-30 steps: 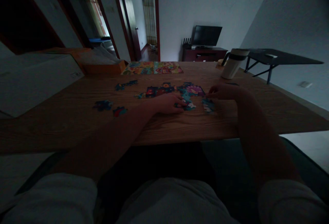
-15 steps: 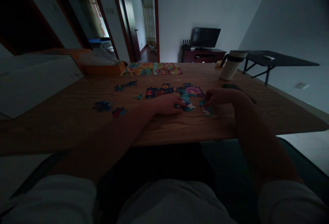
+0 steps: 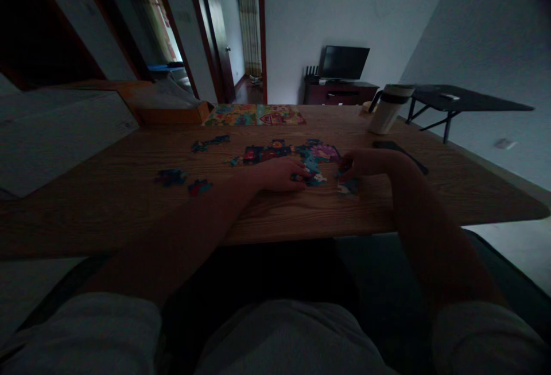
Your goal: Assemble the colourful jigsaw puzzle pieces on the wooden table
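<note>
A partly joined jigsaw puzzle (image 3: pixel 297 152) lies on the wooden table (image 3: pixel 267 208) in a dim room. My left hand (image 3: pixel 278 174) rests palm down on the puzzle's near edge, fingers laid flat on the pieces. My right hand (image 3: pixel 365 162) is curled just right of it, fingertips pinched on a small puzzle piece (image 3: pixel 346 185) beside the joined part. Loose pieces (image 3: pixel 172 177) and another loose piece (image 3: pixel 199 186) lie to the left, and more loose pieces (image 3: pixel 210 143) farther back.
A puzzle picture sheet (image 3: pixel 255 115) lies at the table's far side. A white mug (image 3: pixel 386 109) stands back right, with a dark phone (image 3: pixel 394 146) near it. A cardboard box (image 3: pixel 170 106) and a large white box (image 3: pixel 55 134) sit at the left.
My right hand drew back toward me and to the left, onto the small piece beside the joined part. The left hand stayed put.
</note>
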Demonstrator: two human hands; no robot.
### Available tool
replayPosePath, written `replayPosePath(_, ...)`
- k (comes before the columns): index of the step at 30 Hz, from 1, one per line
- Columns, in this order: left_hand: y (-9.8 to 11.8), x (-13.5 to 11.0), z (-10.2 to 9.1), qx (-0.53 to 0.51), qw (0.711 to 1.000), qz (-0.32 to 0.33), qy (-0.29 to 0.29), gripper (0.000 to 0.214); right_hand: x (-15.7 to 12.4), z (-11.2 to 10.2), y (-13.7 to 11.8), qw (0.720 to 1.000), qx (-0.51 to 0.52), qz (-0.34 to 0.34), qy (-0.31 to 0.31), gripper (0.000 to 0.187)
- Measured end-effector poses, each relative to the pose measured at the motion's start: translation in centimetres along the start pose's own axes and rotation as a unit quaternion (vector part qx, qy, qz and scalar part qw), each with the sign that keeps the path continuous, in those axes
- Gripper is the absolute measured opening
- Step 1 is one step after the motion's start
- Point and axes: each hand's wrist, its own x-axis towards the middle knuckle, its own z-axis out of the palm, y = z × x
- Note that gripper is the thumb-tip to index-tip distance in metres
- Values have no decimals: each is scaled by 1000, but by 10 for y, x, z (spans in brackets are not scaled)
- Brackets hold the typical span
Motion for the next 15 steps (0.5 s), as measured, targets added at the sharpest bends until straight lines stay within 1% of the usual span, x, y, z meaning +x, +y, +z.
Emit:
replayPosePath(4, -1, 0, 0, 2, 1000, 7, -8, 44, -1, -1, 1, 1000, -3, 12, 8, 49)
replayPosePath(7, -1, 1, 0, 5, 1000, 11, -9, 44, -2, -1, 3, 1000, 25, -13, 14, 49)
replayPosePath(12, -2, 0, 2, -10, 1000, -1, -8, 45, -11, -4, 3, 986, 147, -76, 27, 43)
replayPosePath(15, 0, 0, 1, -13, 1000, -3, 3, 41, -17, -6, -2, 968, 213, -106, 76, 42)
